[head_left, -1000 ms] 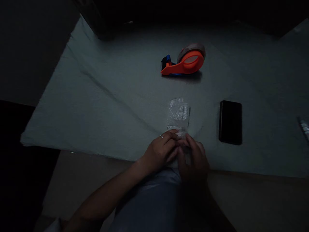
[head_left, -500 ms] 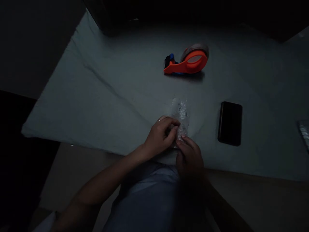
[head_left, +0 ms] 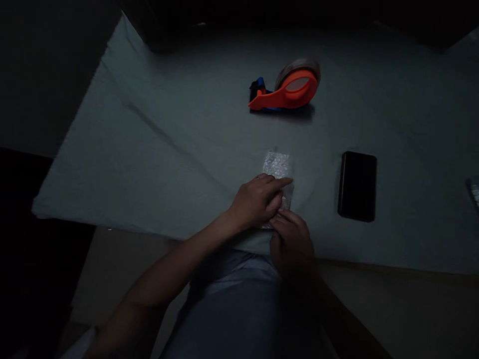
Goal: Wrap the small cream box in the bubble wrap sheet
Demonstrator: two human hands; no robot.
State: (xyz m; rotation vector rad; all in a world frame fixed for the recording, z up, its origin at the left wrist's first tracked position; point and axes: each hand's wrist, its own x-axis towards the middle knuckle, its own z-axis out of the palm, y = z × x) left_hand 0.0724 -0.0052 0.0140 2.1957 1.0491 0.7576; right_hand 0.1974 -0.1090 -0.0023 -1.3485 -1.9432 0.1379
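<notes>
A small bundle of clear bubble wrap (head_left: 277, 166) lies on the grey cloth-covered table (head_left: 179, 149) near its front edge. My left hand (head_left: 258, 200), a ring on one finger, rests on top of the bundle with its fingers stretched flat and pointing right. Just below it, my right hand (head_left: 292, 242) has curled fingers pinching the near end of the wrap. What the wrap encloses is hidden. The scene is very dark.
An orange and blue tape dispenser (head_left: 286, 90) with a roll of clear tape stands farther back on the table. A black phone (head_left: 357, 186) lies to the right of the bundle. Something shiny (head_left: 473, 189) shows at the right edge.
The left hand has moved up over the bubble wrap and flattened on it. The wrap looks shorter and more compact than a second ago. The right hand has stayed at its near end.
</notes>
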